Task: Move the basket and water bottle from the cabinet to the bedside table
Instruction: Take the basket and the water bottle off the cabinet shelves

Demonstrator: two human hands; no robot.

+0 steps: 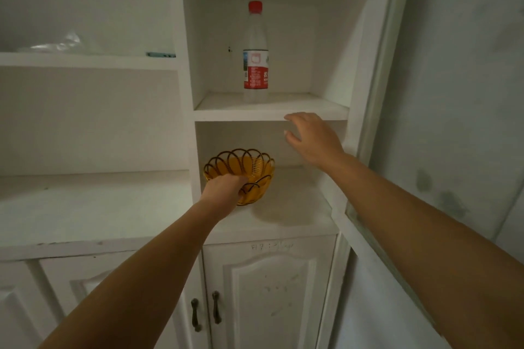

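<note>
An orange basket point(246, 163) with a looped wire rim sits in the lower open compartment of the white cabinet point(272, 115). My left hand point(225, 188) grips its near rim, fingers curled over the edge. A clear water bottle point(255, 54) with a red cap and red label stands upright on the shelf one level above. My right hand point(313, 139) hovers open, fingers spread, just below and to the right of that shelf's front edge, apart from the bottle.
Closed cabinet doors with dark handles point(205, 310) lie below the basket's shelf. A wide counter ledge point(93, 204) runs to the left. Crumpled clear plastic point(61, 44) and a thin teal object point(160, 54) lie on the upper left shelf. A wall point(459, 93) stands right.
</note>
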